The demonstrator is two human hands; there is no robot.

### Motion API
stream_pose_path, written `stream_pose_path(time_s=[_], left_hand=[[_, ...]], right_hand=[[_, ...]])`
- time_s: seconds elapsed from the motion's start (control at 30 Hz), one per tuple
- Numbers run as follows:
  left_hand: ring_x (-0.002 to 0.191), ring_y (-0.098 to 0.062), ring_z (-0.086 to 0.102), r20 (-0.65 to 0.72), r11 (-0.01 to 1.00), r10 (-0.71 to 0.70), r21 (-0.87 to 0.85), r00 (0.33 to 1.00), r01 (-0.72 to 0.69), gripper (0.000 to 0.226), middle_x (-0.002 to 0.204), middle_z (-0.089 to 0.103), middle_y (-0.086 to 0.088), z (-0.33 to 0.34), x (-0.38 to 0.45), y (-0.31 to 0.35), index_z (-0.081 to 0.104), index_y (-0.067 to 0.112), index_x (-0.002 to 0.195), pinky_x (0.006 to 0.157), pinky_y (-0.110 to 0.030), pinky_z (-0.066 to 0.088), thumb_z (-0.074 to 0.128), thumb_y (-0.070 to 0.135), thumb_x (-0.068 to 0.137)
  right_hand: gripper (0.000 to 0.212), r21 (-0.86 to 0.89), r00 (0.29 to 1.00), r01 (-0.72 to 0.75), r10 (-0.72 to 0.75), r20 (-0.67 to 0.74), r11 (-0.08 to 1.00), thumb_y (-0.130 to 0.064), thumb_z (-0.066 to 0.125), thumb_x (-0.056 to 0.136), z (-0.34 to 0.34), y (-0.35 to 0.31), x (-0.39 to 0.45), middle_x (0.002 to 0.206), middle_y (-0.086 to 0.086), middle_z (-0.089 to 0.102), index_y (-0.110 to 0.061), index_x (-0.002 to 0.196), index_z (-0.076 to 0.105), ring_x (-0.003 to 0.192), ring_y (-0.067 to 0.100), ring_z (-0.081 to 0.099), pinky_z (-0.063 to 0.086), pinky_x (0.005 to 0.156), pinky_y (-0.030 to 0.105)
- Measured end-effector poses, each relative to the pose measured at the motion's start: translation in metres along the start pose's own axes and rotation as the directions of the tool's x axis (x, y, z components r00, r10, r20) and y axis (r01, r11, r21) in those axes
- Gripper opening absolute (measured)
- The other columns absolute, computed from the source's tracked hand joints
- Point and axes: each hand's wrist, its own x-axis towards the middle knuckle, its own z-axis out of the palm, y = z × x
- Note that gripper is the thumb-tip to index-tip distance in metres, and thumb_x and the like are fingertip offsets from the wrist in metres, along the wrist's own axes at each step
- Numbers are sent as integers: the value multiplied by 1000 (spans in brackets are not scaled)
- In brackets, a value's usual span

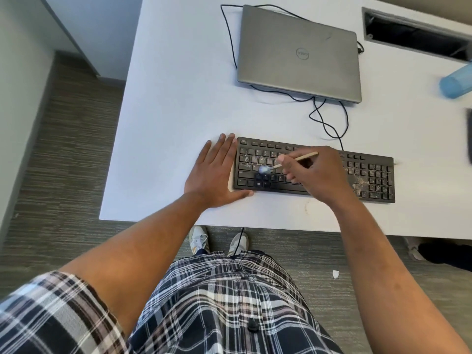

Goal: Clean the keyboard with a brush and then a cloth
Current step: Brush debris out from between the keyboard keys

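Black full-size keyboard (315,171) sitting near the front edge of the white desk (173,98), lying slightly skewed, pretty grimy: pale crumbs and dusty specks scattered over the upper-left letter rows and caked thicker around the right side by the numpad. Keys down by the bottom-left look cleaner and darker. Thin wooden-handled brush (288,162) pinched in the right hand (319,175), fingers curled round the handle, blurry whitish-blue bristle tip down on the left-middle keys. Left hand (214,175) flat on the desk, fingers straight and together, pressed up against the keyboard's left end, thumb running along its front corner, with a bit of something tan peeking out under the palm, can't tell what. Black cable (329,123) snaking off the keyboard's back edge toward a closed grey laptop (298,54) further back. Blue bottle (457,80) off at the right edge. Plaid shirt (224,302) and pale sneakers (199,238) down below, on grey carpet (63,175).
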Motion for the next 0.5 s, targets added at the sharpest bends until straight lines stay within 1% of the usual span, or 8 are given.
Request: stream_pose_path(time_s=[0.1,0.17,0.23,0.33,0.4,0.43,0.5], left_hand=[[164,-22,-11,-4,1000,-2,2,1000,2,133,178,-5,-7,-1,0,0,-3,8,168,133,-47,-2,29,100,78],[164,-22,-11,-6,1000,-1,0,1000,1,133,178,-5,-7,-1,0,0,-3,8,168,133,-47,-2,30,100,79],[163,-22,-12,-2,1000,-2,2,1000,2,132,178,-6,-7,0,0,0,-4,8,168,133,-46,-3,31,99,79],[163,-21,-14,0,1000,-7,2,1000,7,131,178,-8,-6,0,-1,0,-5,9,168,132,-46,-4,31,99,80],[163,-21,-13,3,1000,-5,-6,1000,5,132,178,-7,-6,-1,-1,-1,-5,9,168,132,-46,-4,31,99,80],[163,-22,-12,2,1000,-4,-8,1000,4,132,178,-6,-6,-1,-1,0,-4,8,168,133,-46,-3,31,99,80],[164,-22,-10,2,1000,-3,-8,1000,3,132,178,-4,-7,-2,-1,0,-2,8,168,133,-47,-2,31,100,79]], right_hand=[[16,-143,997,-4,-8,-83,990,-40,76,93,2,-1,4,68,-8,75,-29,82,80,67,18,73,62,69,49],[15,-181,996,7,-23,-86,983,-38,74,94,16,-6,3,69,-10,74,-36,79,74,67,17,73,61,68,47],[15,-127,997,22,-30,-64,992,-37,73,95,36,-13,2,71,-10,75,-38,80,73,68,16,73,62,69,48],[14,-58,993,50,-56,-103,997,-36,72,95,54,-18,4,69,-9,76,-29,85,80,65,12,74,62,70,47],[12,16,993,9,-7,-120,1000,-36,73,96,50,-18,4,70,-8,76,-31,87,79,67,11,74,64,73,47],[13,35,991,-11,15,-136,999,-36,73,96,45,-16,4,71,-8,76,-33,85,77,67,12,75,64,73,48],[19,4,984,-27,27,-174,1000,-35,72,96,37,-13,3,70,-7,76,-38,77,73,67,14,74,63,73,50]])
